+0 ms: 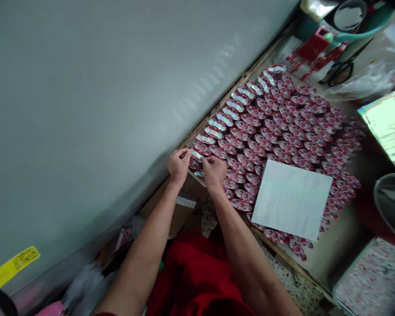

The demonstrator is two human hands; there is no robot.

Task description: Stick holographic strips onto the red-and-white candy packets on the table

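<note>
Rows of oval red and pink pieces [245, 127] cover much of the table, and those along the wall side have shiny silvery tops. At the table's near-left corner, my left hand [178, 166] and my right hand [213, 172] pinch the two ends of one shiny oval piece [196, 155] between them. Both hands have their fingers closed. A white square sheet [292, 199] lies over some of the ovals, to the right of my right hand.
A grey wall [85, 87] borders the table's left side. Black scissors [342, 72], a plastic bag [368, 81] and a teal basin [371, 33] sit at the far end. A tray [375, 278] and a dark round bowl [393, 206] are at the right.
</note>
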